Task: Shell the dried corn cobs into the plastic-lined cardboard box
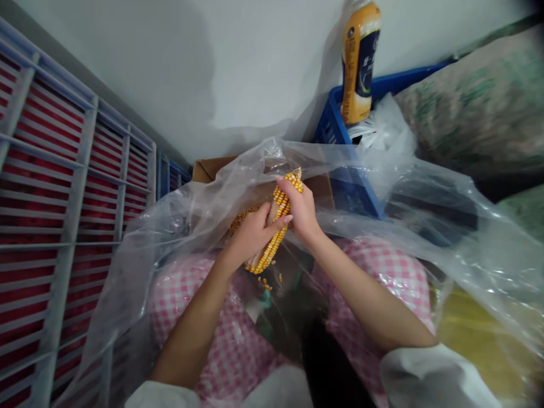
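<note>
Between my two hands is a tilted corn cob [277,245] with yellow kernels; a pale strip along its left side is bare of them. My left hand [255,229] grips its middle, the thumb lying across the rows. Higher up, near the pointed end, my right hand [300,207] wraps round it with the thumb on top. A few loose kernels [266,283] lie on the clear plastic sheet [204,204] over my lap. Behind my left hand, a heap of kernels [243,218] shows on the plastic.
At the left stands a stacked grey-white crate [72,209] with red inside. Beyond the sheet is a cardboard box [208,169]. To the right, a blue basket [334,122] holds a white plastic bag [389,127] and a yellow bottle [359,68], beside a large patterned sack [476,102].
</note>
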A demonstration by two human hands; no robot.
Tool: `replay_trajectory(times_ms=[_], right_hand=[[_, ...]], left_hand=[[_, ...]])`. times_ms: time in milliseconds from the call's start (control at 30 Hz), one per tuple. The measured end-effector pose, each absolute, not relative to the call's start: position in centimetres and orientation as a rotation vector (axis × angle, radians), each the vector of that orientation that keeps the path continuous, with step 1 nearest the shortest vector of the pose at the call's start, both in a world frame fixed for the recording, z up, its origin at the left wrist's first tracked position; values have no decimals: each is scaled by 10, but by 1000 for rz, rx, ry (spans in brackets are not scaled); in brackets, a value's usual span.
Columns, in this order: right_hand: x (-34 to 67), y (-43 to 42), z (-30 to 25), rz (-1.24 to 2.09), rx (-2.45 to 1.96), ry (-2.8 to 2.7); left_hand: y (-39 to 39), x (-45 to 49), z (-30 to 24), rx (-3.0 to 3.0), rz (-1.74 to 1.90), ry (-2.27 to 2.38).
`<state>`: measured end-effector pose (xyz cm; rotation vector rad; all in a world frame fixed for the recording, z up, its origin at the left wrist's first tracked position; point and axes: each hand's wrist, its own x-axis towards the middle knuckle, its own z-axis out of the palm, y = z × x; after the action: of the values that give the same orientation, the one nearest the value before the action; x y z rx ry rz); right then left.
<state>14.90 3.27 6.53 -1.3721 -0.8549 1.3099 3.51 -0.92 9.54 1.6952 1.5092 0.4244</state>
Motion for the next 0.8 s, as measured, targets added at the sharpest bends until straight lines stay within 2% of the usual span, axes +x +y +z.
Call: replay_trajectory(times_ms=[267, 467, 667, 800], right_hand=[[152, 34, 72, 1413, -1330, -758], [152, 37, 72, 1417, -1298, -716], [151, 33, 73, 1322, -1349, -883], [152, 32, 72, 1355, -1346, -871]], left_hand=[[-6, 32, 94, 1732, 466, 1444], [-1, 26, 89, 1610, 735, 1645], [-5, 35, 88, 1769, 549, 1556], [-6, 40, 85, 1753, 586, 1510]])
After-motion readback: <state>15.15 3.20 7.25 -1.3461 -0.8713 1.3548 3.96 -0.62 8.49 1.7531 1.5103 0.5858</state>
